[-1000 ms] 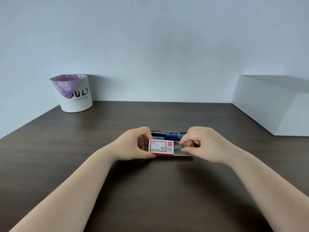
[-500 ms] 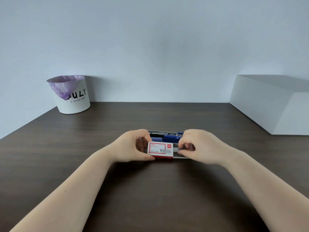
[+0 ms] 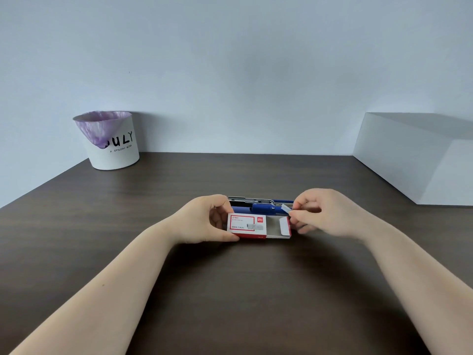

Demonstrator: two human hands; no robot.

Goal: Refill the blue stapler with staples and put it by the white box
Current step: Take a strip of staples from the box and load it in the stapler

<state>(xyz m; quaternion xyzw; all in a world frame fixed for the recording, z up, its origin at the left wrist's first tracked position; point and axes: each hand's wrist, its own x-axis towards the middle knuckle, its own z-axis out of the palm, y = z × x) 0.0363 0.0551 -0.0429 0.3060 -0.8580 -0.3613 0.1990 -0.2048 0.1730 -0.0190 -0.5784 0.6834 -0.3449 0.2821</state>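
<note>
head view: stapler half-hidden behind hands

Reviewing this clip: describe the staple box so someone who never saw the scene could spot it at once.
On the dark wooden table, look at the centre, where both hands meet. The staple box sits there in front of the blue stapler, its tray slid out to the right. It is the only red-and-white item, far smaller than the plain white box.

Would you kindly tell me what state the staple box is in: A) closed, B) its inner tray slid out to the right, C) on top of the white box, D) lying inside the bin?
B: the staple box, held by the left hand, shows its inner tray drawn out toward the right hand.
</note>
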